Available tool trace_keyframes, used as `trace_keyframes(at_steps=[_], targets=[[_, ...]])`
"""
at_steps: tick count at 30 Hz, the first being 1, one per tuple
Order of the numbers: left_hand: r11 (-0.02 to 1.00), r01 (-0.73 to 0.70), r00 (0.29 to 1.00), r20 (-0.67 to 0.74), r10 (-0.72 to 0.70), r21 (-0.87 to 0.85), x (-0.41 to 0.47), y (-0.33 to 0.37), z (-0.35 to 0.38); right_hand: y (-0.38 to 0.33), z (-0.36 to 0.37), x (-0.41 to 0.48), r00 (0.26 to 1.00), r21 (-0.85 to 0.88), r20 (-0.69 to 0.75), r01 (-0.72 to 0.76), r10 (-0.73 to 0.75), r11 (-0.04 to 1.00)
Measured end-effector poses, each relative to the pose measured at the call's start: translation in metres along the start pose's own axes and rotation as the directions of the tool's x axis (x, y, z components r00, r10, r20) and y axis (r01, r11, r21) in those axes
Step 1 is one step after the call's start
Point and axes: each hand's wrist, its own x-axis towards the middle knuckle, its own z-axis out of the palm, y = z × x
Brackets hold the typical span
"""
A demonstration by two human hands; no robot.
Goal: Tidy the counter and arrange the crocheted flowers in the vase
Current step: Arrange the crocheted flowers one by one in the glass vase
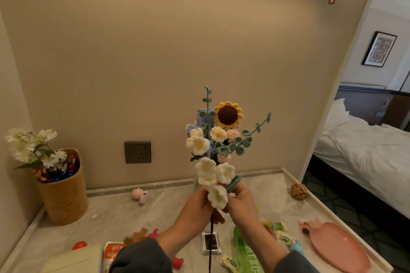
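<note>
I hold a crocheted stem of white bell flowers (210,175) in front of me, above the counter. My left hand (195,210) grips its dark stem just under the lowest bloom. My right hand (240,200) pinches the stem near a green leaf beside the blooms. Behind them stands a clear vase (197,182), mostly hidden, holding a sunflower (228,115), blue, peach and white crocheted flowers and green sprigs (250,135).
On the marble counter (124,213): a tan tub with white flowers (64,190) at left, a pink toy (139,195), a wooden puzzle (299,191), a pink plate (339,246), snack packets (277,227), a green bag (246,255), a red toy (79,245). A bed lies to the right.
</note>
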Motion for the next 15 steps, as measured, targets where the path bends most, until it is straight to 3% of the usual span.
trace_keyframes(at_steps=[6,10,15], targets=[[0.999,-0.04,0.999,-0.033,0.04,-0.021,0.003,0.005,-0.018,-0.012,0.005,0.013,0.994,0.026,-0.061,0.09,-0.088,0.996],[0.995,-0.092,0.987,-0.126,0.097,0.045,0.002,0.011,-0.044,-0.029,0.03,0.022,0.984,0.02,-0.001,0.175,-0.175,0.984],[0.987,-0.158,0.959,-0.243,0.148,-0.021,0.009,0.032,-0.08,-0.055,0.064,0.041,0.979,0.071,0.088,0.179,-0.185,0.981]])
